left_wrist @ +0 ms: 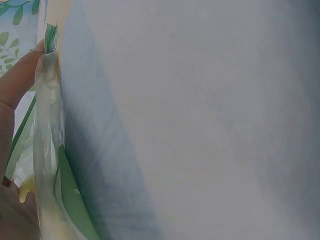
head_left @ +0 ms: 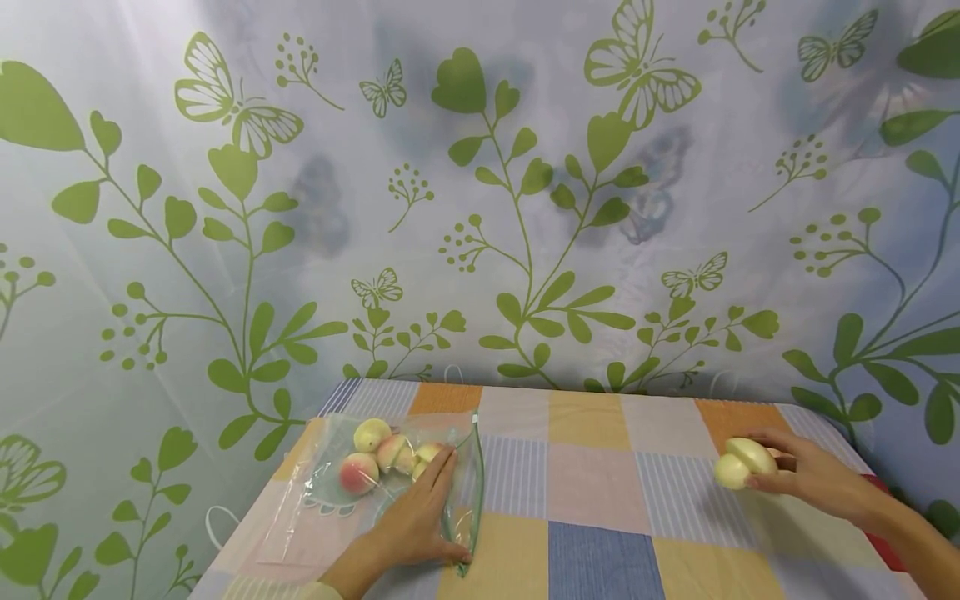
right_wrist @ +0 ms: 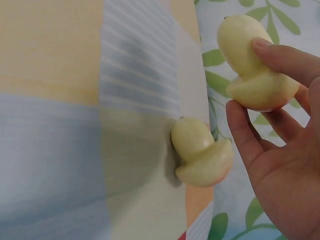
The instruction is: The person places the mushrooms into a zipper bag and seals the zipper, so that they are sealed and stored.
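Note:
My left hand (head_left: 415, 518) rests on a clear zip bag (head_left: 296, 517) with a green edge, its fingers stretched over the bag and the thumb apart near the zip. Several yellow and red fruits (head_left: 358, 475) lie inside; the hand partly covers one. In the left wrist view, a finger (left_wrist: 22, 75) touches the bag's folded edge (left_wrist: 48, 110). At the right, my right hand (head_left: 813, 473) holds a pale yellow, two-lobed fruit (right_wrist: 244, 47) between thumb and fingertips. A second fruit (right_wrist: 192, 137) of the same shape shows beside it against the cloth in the right wrist view.
A patchwork cloth (head_left: 600, 492) covers the table. Behind hangs a pale curtain (head_left: 420, 250) printed with green leaves and butterflies. Something red (head_left: 888, 542) shows at the table's right edge, beside my right forearm.

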The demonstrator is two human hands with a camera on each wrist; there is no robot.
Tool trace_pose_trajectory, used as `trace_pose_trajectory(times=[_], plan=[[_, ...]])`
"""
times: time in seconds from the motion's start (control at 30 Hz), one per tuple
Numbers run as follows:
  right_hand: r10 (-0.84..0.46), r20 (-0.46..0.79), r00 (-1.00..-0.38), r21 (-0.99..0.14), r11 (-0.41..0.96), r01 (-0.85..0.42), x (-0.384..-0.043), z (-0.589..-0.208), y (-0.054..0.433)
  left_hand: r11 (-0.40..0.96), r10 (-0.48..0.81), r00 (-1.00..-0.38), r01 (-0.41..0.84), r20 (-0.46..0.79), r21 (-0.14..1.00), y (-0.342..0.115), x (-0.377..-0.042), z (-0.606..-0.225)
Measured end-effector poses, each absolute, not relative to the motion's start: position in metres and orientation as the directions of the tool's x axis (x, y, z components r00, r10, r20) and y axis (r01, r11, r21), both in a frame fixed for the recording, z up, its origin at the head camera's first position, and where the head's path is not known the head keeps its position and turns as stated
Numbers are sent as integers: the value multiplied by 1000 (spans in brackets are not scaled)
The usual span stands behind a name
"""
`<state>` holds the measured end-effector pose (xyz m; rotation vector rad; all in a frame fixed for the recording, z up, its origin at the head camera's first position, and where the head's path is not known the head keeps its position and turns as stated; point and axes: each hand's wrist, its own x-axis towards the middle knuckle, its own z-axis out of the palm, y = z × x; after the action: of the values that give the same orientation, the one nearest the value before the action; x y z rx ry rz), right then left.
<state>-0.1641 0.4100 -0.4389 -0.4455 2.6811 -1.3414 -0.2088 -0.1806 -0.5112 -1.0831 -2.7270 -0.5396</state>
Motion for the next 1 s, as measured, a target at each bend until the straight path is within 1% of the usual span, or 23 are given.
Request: trace_pose_trajectory(times=[0.3,0.53,1.0], plan=[[-302,49,-952,-769,597,-228,-167,-438,390,676,634,-727,686,262,268,-181,-210,-512],[-340,91,-936,-788,550,-276,-171,-440,378,679,631,-732,681,257,274,-181,-210,-512],[-428,96,-899,-797,508,-327,-178,-436,352,689,629,-740,672,239,271,-181,-209,-510]])
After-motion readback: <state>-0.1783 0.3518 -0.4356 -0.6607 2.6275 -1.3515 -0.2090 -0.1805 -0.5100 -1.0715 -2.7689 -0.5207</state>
